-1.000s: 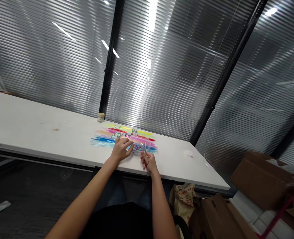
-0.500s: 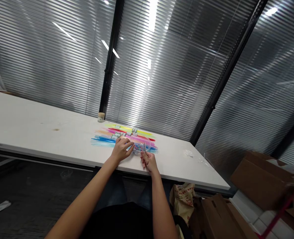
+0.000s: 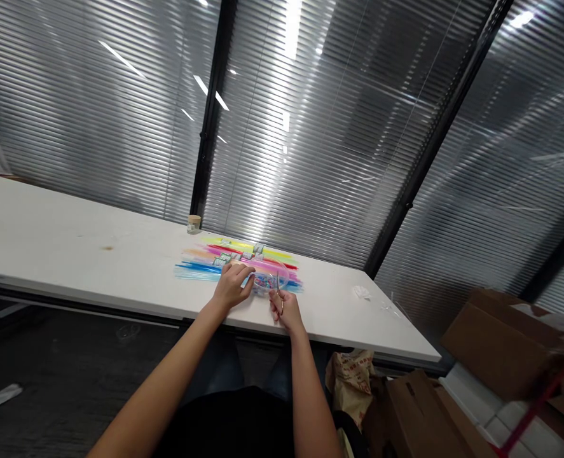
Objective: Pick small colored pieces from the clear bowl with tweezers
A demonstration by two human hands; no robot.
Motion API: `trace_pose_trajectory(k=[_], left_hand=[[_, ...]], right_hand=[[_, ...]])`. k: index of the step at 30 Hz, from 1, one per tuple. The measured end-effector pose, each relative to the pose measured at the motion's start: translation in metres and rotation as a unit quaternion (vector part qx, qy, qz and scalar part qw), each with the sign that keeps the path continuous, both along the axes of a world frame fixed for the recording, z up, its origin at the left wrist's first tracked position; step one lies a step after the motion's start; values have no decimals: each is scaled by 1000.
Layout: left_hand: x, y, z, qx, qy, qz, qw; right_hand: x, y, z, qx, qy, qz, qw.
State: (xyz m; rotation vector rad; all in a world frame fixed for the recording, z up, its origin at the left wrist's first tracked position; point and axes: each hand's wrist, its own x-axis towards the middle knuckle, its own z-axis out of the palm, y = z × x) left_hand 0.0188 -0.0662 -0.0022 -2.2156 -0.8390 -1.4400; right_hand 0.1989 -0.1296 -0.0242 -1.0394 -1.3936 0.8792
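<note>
Bundles of coloured plastic straws in blue, pink, yellow and red lie side by side on a long white table. A clear round bowl holding small coloured pieces stands on them. My left hand rests with curled fingers at the bowl's left side, pinching something too small to make out. My right hand is closed on a small pair of scissors, its blades pointing up toward the bowl.
A small jar stands at the table's back edge. White scraps lie toward the right end. Cardboard boxes and a printed bag crowd the floor at right. Slatted blinds close off the far side.
</note>
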Motion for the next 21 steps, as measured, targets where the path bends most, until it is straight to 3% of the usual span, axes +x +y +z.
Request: trace_pose_trajectory(k=[14, 18, 21], left_hand=[[1, -1, 0, -13, -26, 36, 999], [1, -1, 0, -22, -29, 34, 999], [1, -4, 0, -22, -27, 34, 999]], right_hand=[[-2, -2, 4, 6, 30, -36, 999], [10, -47, 24, 97, 130, -75, 984], [23, -92, 39, 128, 123, -28, 984]])
